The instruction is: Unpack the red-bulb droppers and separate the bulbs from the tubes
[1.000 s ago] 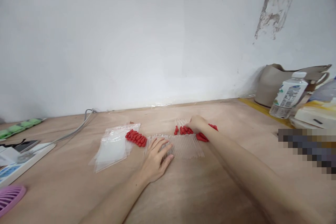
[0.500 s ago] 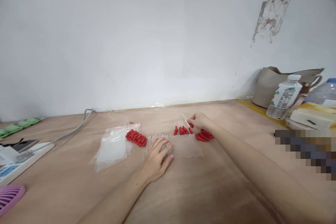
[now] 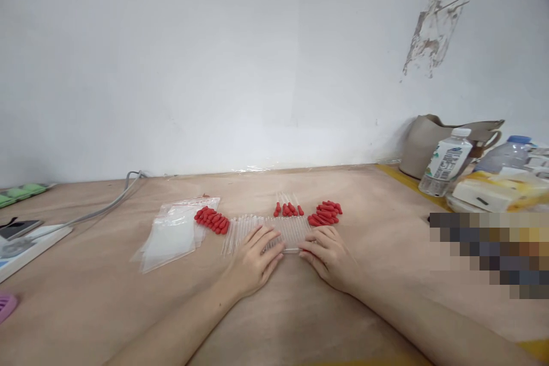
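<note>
A row of clear thin tubes lies side by side on the table between my hands. My left hand rests over the row's near edge, its fingers closed on one clear tube that lies crosswise towards my right hand. The fingers of my right hand are pinched at the other end of this tube, with a trace of red between them that looks like a rubber bulb, mostly hidden. Red rubber bulbs lie in a left pile and a right pile. Behind the row lie several red-bulbed droppers.
Clear zip bags lie left of the bulbs. A grey cable runs to a power strip at far left. On the right stand a plastic bottle, a grey pitcher-like container and a tissue pack.
My right hand has left the droppers behind the row and come back beside my left hand. The dropper it held now lies with the others. A tube now spans between my hands.
</note>
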Demonstrator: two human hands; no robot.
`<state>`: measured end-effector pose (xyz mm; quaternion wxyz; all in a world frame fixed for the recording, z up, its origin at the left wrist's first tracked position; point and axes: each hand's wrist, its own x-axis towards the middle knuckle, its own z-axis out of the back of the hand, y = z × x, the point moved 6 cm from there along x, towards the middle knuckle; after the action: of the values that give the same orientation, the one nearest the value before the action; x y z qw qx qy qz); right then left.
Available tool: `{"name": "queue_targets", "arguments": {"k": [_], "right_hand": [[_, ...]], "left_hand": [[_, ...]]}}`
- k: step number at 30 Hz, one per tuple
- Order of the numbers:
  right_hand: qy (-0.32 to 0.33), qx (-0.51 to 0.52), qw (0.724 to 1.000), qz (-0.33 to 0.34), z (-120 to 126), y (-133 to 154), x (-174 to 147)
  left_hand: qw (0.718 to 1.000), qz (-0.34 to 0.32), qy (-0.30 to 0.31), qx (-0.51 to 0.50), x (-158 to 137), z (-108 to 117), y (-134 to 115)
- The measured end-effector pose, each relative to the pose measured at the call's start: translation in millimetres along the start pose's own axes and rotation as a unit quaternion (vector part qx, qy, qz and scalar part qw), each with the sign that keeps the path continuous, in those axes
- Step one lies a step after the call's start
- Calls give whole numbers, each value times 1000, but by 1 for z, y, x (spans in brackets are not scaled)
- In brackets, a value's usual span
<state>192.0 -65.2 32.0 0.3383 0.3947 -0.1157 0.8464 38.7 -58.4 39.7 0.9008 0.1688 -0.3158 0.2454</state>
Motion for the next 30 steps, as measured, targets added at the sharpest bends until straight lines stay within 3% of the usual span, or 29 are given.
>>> {"name": "queue_targets", "arguments": {"k": [9,18,30], "right_hand": [[-3,69,996,56,-8,8,4],[-11,49,995,91,-5,11,0],[-35,28,990,136,5,17,-2]], "left_hand": [[998,-62,-23,-5,1,-6,-13],[997,-49,9,-55,1,-4,-12],[995,-32,-4,-99,-5,1,-11]]}}
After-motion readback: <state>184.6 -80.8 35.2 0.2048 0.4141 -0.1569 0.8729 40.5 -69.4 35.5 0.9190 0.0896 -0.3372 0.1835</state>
